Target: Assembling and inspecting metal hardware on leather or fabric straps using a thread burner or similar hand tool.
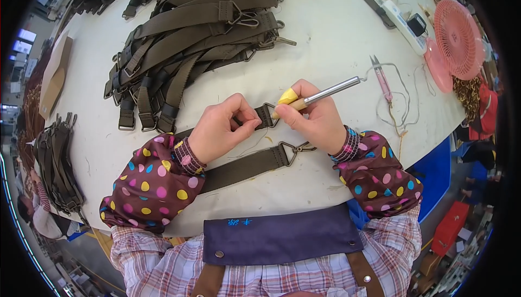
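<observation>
Together, thumb and forefinger of the left hand [223, 127] close over an olive strap [264, 118] at the white table's [336, 31] near side, what they pinch unclear, as the right hand [319, 120] grips a pen-shaped tool [332, 90] by the metal ring [269, 105]; rightward shows an apparent blue bin [435, 175], contents hidden.

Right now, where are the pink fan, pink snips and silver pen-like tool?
Pink fan [458, 39]: head view, middle of its round grille.
Pink snips [384, 85]: head view, on the handle.
Silver pen-like tool [333, 90]: head view, on its metal shaft.
</observation>
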A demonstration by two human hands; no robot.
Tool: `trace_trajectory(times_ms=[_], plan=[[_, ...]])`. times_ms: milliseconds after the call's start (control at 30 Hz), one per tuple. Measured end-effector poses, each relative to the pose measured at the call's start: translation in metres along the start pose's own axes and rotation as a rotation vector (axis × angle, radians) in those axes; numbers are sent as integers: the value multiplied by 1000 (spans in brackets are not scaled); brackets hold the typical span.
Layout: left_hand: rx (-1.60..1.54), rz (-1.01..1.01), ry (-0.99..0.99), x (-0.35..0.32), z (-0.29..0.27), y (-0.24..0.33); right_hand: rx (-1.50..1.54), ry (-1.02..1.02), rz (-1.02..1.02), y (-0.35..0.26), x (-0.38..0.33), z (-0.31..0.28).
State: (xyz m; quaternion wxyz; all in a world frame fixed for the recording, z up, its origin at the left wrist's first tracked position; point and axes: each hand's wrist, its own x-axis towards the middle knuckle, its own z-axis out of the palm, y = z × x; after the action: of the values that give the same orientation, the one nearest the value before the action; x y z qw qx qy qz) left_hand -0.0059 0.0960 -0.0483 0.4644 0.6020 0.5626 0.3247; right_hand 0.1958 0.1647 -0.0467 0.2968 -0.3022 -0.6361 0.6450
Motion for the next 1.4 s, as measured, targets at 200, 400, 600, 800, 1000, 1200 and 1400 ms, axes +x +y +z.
trace_trajectory(times_ms=[200, 400, 600, 800, 1000, 1200, 1400], plan=[[-19, -22, 5, -1, -1, -3, -154, 4, -78, 13, 2, 6], [-55, -14, -7, 0, -1, -5, -265, 24, -108, 14, 1, 6], [-51, -11, -17, 1, -1, -6, -311, 15, -102, 13, 1, 6], [-51, -15, -22, 1, 0, -7, -353, 0, -95, 12, 1, 6], [-50, -23, -25, 1, -1, -5, -376, -9, -91, 10, 1, 6], [-66, -16, -26, 1, -1, -7, -388, -13, -87, 9, 2, 7], [111, 54, -349, 7, -35, 14, -245, 25, -107, 17, 2, 7]])
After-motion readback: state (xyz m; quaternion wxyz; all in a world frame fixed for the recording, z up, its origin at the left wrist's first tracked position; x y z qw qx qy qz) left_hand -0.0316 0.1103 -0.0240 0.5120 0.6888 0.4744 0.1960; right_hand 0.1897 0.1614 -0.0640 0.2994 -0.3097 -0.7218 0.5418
